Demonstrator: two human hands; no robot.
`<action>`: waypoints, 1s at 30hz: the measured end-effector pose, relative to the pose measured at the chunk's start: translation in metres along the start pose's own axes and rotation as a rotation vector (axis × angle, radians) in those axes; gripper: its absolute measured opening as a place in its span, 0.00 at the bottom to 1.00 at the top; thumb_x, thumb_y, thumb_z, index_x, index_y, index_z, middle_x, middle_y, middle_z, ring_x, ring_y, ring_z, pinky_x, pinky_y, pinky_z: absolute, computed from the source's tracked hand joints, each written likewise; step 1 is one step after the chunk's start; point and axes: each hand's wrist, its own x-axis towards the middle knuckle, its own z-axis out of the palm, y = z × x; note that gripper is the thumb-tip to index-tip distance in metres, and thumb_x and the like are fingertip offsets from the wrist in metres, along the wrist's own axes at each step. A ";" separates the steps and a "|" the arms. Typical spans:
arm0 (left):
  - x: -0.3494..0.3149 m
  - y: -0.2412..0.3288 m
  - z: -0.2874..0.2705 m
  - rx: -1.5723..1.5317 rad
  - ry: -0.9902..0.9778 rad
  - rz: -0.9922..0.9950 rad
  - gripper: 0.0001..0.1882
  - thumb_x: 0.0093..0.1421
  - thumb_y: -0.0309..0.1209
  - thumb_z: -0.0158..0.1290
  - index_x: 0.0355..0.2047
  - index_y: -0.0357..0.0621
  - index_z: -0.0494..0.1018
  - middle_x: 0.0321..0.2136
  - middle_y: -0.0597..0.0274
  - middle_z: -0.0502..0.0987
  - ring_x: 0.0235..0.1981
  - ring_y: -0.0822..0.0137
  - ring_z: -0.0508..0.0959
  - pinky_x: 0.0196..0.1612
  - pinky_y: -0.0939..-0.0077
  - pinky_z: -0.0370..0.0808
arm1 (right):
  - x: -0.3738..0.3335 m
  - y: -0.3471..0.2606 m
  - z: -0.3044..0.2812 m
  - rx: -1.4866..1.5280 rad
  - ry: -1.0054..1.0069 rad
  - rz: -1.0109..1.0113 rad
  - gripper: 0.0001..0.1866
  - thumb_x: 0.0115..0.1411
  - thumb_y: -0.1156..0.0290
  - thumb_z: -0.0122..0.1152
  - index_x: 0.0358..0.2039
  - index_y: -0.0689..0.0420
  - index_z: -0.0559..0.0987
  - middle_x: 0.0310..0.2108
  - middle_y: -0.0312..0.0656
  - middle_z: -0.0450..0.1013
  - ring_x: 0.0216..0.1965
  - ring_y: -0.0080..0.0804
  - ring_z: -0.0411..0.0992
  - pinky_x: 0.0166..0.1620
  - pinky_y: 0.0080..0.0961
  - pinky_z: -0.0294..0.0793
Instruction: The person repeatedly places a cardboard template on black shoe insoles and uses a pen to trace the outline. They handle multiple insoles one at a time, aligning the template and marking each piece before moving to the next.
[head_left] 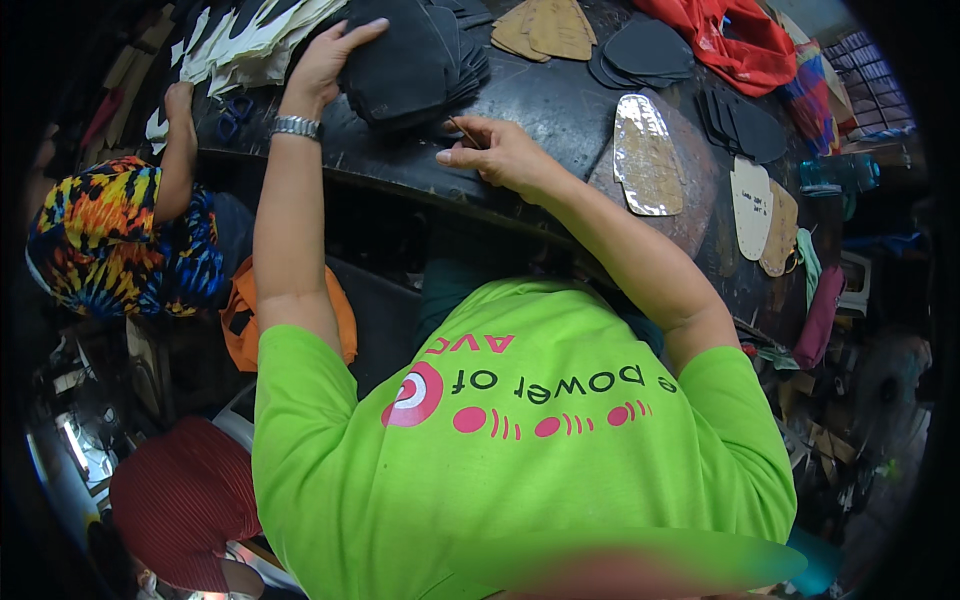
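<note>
A thick stack of black cut sheet pieces with rounded ends sits at the table's near edge, its layers fanned out on the right. My left hand grips the stack's left side, thumb stretched over the top and the other fingers mostly hidden. Just right of the stack's lower corner is my right hand, closed with fingers bent around a thin brownish stick-like tool. The tool's tip points toward the stack; whether it touches is unclear.
Brown pieces, more black pieces and a tape-covered pattern lie on the dark table. White strips and blue-handled scissors are left, near another person. A red cloth lies far right.
</note>
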 end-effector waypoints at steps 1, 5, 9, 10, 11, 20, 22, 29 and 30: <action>0.004 -0.001 0.006 0.127 0.001 -0.046 0.28 0.55 0.38 0.70 0.51 0.34 0.76 0.42 0.53 0.83 0.41 0.65 0.84 0.46 0.74 0.82 | 0.000 0.000 -0.001 0.008 -0.011 -0.006 0.35 0.54 0.62 0.76 0.59 0.64 0.75 0.35 0.35 0.74 0.35 0.21 0.69 0.39 0.20 0.70; 0.013 -0.004 0.021 0.276 -0.041 -0.093 0.23 0.59 0.36 0.67 0.49 0.35 0.76 0.39 0.58 0.83 0.35 0.70 0.84 0.39 0.78 0.83 | -0.002 0.000 -0.005 0.048 0.008 -0.021 0.34 0.54 0.63 0.76 0.58 0.64 0.76 0.33 0.32 0.73 0.33 0.19 0.68 0.37 0.19 0.69; 0.008 -0.006 0.022 0.189 -0.007 -0.008 0.22 0.58 0.33 0.68 0.48 0.36 0.77 0.39 0.59 0.83 0.35 0.70 0.84 0.39 0.79 0.84 | -0.005 0.000 -0.006 0.107 0.029 -0.021 0.32 0.55 0.64 0.75 0.57 0.63 0.77 0.31 0.31 0.73 0.33 0.18 0.67 0.36 0.19 0.68; 0.006 -0.007 0.021 0.166 0.003 0.018 0.21 0.57 0.33 0.68 0.48 0.36 0.77 0.39 0.59 0.83 0.35 0.70 0.84 0.39 0.79 0.84 | -0.005 -0.001 -0.005 0.111 0.020 -0.023 0.31 0.55 0.64 0.75 0.57 0.63 0.77 0.31 0.31 0.73 0.32 0.18 0.67 0.36 0.19 0.68; 0.005 -0.008 0.020 0.142 0.016 0.032 0.21 0.57 0.32 0.68 0.48 0.36 0.77 0.39 0.59 0.83 0.35 0.70 0.84 0.39 0.79 0.83 | -0.005 -0.001 -0.005 0.116 0.010 -0.024 0.31 0.55 0.65 0.75 0.57 0.63 0.77 0.31 0.31 0.73 0.32 0.18 0.66 0.36 0.19 0.67; 0.010 -0.022 0.021 0.139 0.108 0.150 0.21 0.57 0.29 0.67 0.49 0.35 0.77 0.40 0.58 0.83 0.34 0.71 0.83 0.38 0.80 0.83 | -0.004 -0.002 -0.008 0.072 0.011 -0.030 0.30 0.57 0.66 0.73 0.57 0.64 0.77 0.40 0.38 0.77 0.40 0.23 0.72 0.45 0.21 0.71; 0.011 -0.020 0.021 0.161 0.110 0.169 0.21 0.57 0.29 0.67 0.50 0.35 0.77 0.40 0.58 0.83 0.35 0.71 0.84 0.38 0.79 0.83 | -0.004 -0.002 -0.008 0.059 0.013 -0.036 0.30 0.57 0.65 0.73 0.58 0.63 0.76 0.38 0.36 0.75 0.35 0.21 0.67 0.40 0.19 0.65; -0.003 -0.007 0.027 0.064 0.066 0.405 0.23 0.54 0.26 0.69 0.50 0.36 0.76 0.40 0.57 0.83 0.38 0.68 0.84 0.41 0.77 0.84 | -0.003 -0.003 -0.009 0.101 -0.017 -0.040 0.35 0.55 0.65 0.75 0.61 0.65 0.73 0.46 0.45 0.77 0.45 0.27 0.74 0.51 0.25 0.72; -0.007 -0.001 0.029 0.045 0.079 0.451 0.23 0.54 0.23 0.68 0.51 0.37 0.76 0.42 0.56 0.83 0.39 0.67 0.84 0.43 0.75 0.84 | -0.003 -0.004 -0.008 0.113 0.006 -0.028 0.37 0.55 0.64 0.76 0.62 0.65 0.72 0.45 0.45 0.77 0.44 0.27 0.73 0.49 0.24 0.72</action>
